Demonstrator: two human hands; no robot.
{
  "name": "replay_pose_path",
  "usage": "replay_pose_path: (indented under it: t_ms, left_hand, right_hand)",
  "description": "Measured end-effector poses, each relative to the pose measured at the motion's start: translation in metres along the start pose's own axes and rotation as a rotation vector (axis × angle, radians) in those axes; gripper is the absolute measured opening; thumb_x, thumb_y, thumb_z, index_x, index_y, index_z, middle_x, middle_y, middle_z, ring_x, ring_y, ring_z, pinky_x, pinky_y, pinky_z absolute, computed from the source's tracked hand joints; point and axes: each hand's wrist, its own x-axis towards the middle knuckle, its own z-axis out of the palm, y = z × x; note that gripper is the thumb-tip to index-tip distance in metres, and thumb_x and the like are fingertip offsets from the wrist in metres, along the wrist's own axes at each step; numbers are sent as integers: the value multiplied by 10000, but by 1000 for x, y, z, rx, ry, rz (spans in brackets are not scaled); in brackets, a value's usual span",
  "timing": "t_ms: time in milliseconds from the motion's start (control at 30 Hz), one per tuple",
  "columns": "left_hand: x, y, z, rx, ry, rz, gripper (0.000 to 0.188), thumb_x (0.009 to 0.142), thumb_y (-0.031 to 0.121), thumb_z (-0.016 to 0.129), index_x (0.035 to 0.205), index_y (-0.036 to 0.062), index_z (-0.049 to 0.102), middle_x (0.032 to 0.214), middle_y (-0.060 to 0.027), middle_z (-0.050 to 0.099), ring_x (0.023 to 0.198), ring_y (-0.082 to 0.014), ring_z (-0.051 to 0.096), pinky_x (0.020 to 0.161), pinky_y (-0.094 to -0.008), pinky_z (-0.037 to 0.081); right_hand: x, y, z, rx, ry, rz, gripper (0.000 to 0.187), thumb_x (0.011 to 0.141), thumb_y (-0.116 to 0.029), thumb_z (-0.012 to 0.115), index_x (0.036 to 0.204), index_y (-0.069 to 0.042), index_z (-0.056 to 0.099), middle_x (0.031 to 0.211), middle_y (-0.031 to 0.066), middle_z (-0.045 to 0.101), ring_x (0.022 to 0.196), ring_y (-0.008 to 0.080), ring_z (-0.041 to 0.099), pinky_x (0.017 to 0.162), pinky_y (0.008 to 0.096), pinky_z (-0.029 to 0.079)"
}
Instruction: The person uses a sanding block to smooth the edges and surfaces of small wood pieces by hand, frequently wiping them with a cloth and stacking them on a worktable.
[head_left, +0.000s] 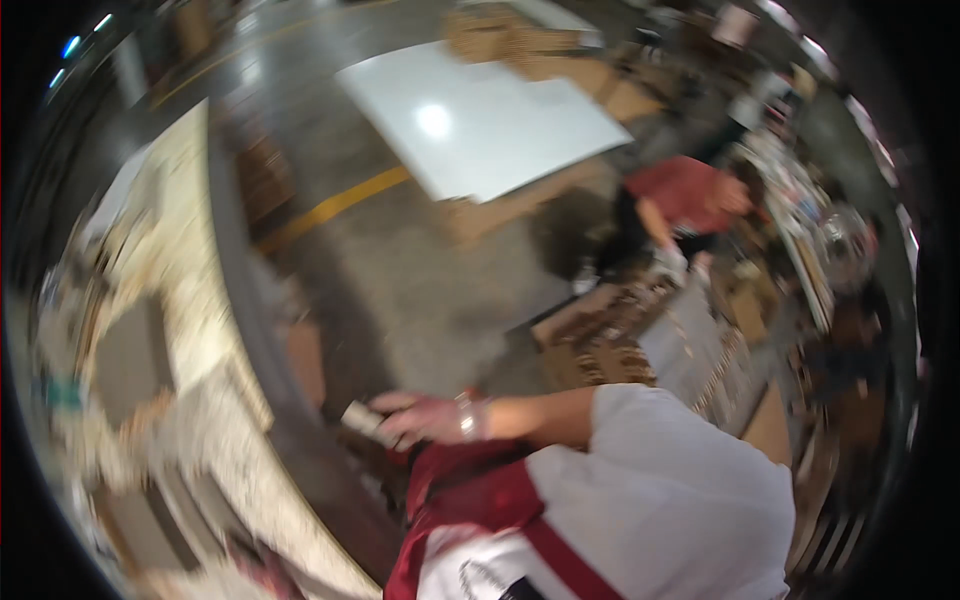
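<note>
My right hand [425,418] reaches across in front of my red apron [470,487], beside the edge of the long worktable. Its fingers are closed round a small pale, block-like piece [365,420], too blurred to name more exactly. A light band [466,417] circles that wrist, and a white sleeve [670,490] covers the upper arm. My left hand cannot be made out; a smeared reddish patch [262,570] shows low on the worktable. Motion blurs much of the picture.
The long, pale-topped worktable [205,300] on my left carries grey-brown flat pieces [135,360]. Ahead, a large white sheet [490,120] lies over cardboard near a yellow floor line [345,205]. To the right, a person in a red shirt [685,200] bends over stacked cardboard [605,330].
</note>
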Motion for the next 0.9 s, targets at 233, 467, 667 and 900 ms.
replay_pose_path:
  t_ms: [233, 467, 667, 900]
  left_hand:
    - [16, 60, -10, 657, -385, 278, 649, 941, 511, 372, 1413, 67, 330, 1294, -296, 447, 1128, -434, 490, 915, -497, 428]
    - [47, 54, 24, 1036, 25, 798, 625, 953, 503, 336, 1409, 76, 323, 1251, -291, 479, 1073, -435, 528, 837, -525, 466]
    - [74, 20, 53, 1003, -41, 556, 581, 975, 443, 321, 1392, 39, 334, 1254, -218, 510, 951, -398, 583, 777, -456, 501]
    - [59, 97, 71, 1197, 27, 780, 470, 985, 366, 333, 1368, 105, 409, 1347, -126, 470, 1076, -287, 516, 881, -415, 412]
  right_hand:
    - [-23, 18, -28, 206, 73, -157, 710, 858, -242, 620, 1423, -15, 255, 1046, 27, 576, 860, 97, 528, 735, 269, 458]
    - [-57, 17, -59, 225, 309, -212, 440, 857, -216, 600, 1251, -72, 467, 778, -25, 527, 677, 70, 504, 592, 236, 435]
    - [-91, 11, -86, 208, 347, -296, 349, 876, -240, 574, 1179, -76, 521, 746, -42, 478, 673, 53, 465, 590, 226, 397]
    - [-103, 31, -118, 198, 455, -308, 494, 851, -272, 618, 1266, -43, 477, 831, -1, 525, 699, 82, 486, 578, 238, 414]
